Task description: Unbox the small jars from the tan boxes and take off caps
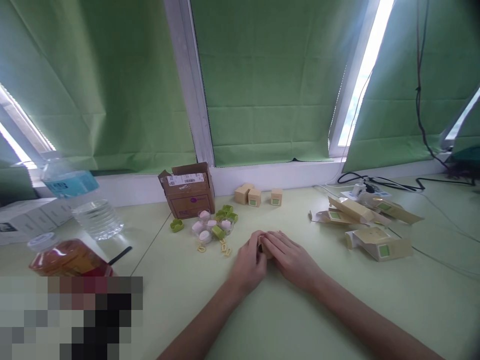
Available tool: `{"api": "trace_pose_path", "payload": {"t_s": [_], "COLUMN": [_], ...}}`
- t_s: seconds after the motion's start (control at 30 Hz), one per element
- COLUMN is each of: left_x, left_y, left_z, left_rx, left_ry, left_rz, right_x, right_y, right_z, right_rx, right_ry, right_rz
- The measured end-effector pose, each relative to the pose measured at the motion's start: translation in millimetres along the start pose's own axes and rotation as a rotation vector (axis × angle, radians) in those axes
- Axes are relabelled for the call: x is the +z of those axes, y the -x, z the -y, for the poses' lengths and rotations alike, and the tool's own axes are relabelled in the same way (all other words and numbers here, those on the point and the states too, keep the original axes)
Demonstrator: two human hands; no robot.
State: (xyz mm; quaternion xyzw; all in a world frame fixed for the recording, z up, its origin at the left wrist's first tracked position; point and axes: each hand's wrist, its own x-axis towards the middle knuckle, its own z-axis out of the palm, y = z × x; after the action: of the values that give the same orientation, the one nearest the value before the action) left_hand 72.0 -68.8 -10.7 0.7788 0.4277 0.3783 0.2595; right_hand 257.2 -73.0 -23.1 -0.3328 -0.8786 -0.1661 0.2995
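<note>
Both my hands meet at the middle of the pale green table. My left hand (pixel 250 262) and my right hand (pixel 290 257) are closed together around a small tan box (pixel 264 248), of which only a sliver shows between the fingers. Just left of the hands lies a cluster of small white pieces and green caps (pixel 215 223), with little yellow loops (pixel 225 247) near it. Three assembled tan boxes with green squares (pixel 258 196) stand behind, by the window sill.
An open brown cardboard carton (pixel 189 192) stands left of centre. Flat unfolded tan boxes (pixel 369 225) are piled at the right. A water bottle (pixel 84 200) and an amber jar (pixel 69 257) sit at the left. Cables and a power strip (pixel 365 187) lie at the back right.
</note>
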Motion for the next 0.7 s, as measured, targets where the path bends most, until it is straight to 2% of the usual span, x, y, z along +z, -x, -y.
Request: {"api": "trace_pose_path", "payload": {"t_s": [0.13,0.23,0.3,0.37,0.53,0.7], "left_x": [-3.7,-2.5,-1.9,-2.9,-8.4,-4.6], "left_y": [-2.1,-3.2,-3.5,-2.6,2.6,-1.5], "left_z": [8.0,13.5,13.2,8.6,-4.8,6.5], "left_rx": [0.018,-0.049,-0.083,-0.043,0.188,0.164], "left_ry": [0.083,0.2,0.31,0.344,0.151,-0.02], "left_rz": [0.037,0.05,0.055,0.049,0.004,-0.13], "right_x": [-4.7,-12.3,-18.0,-22.8,-27.5,-26.3], "right_y": [-0.3,0.8,3.4,6.5,9.3,9.3], "right_z": [-4.1,-11.0,-17.3,-22.9,-25.9,-25.2], "right_rx": [0.032,0.035,0.047,0.07,0.106,0.147], "right_ry": [-0.07,-0.136,-0.194,-0.248,-0.297,-0.302], "right_rz": [0.047,0.061,0.077,0.084,0.075,0.052]}}
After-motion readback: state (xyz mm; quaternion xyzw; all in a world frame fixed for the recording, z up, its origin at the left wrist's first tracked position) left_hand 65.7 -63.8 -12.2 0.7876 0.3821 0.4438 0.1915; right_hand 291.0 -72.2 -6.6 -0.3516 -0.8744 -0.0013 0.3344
